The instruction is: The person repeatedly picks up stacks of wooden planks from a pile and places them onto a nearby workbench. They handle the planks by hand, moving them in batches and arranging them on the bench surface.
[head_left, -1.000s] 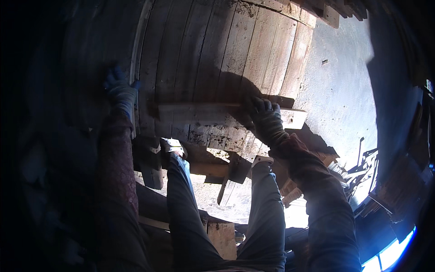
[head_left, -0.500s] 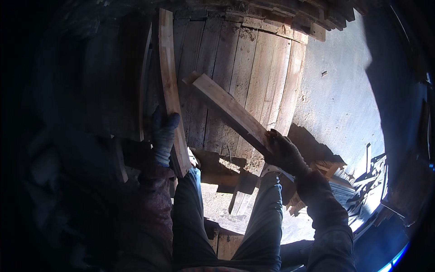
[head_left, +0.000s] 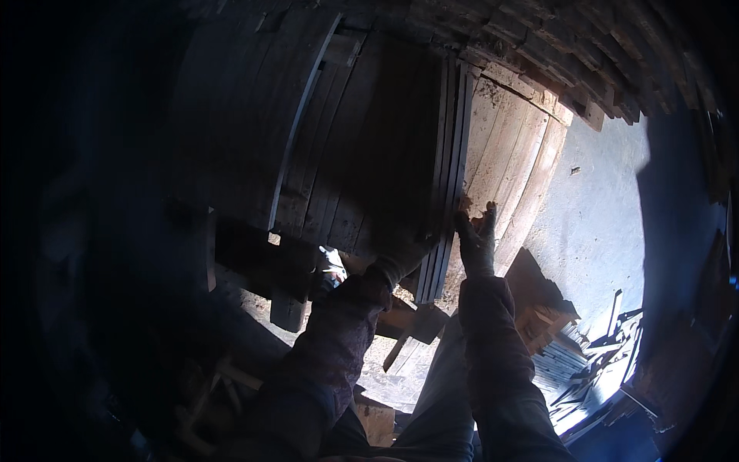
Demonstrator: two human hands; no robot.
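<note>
Several narrow wooden boards (head_left: 453, 165) lie lengthwise together in a tight bundle on the plank platform (head_left: 493, 131). My left hand (head_left: 408, 256) is at the left side of the bundle near its close end; its fingers are lost in deep shadow. On the bundle's right side is my gloved right hand (head_left: 479, 240), open, thumb and fingers spread and pointing away from me. It is close beside the boards, and I cannot tell whether it touches them.
More planks (head_left: 308, 115) lie in shadow at the left. Stacked timber (head_left: 554, 54) crosses the far side. Wood scraps (head_left: 608, 358) litter the pale floor (head_left: 600, 200) at the right. One shoe (head_left: 332, 266) shows below the platform edge.
Both boards, held one per hand before, are out of my grasp. My left hand has moved right, and my right hand has opened. A narrow board bundle now stands between them; the view has shifted left.
</note>
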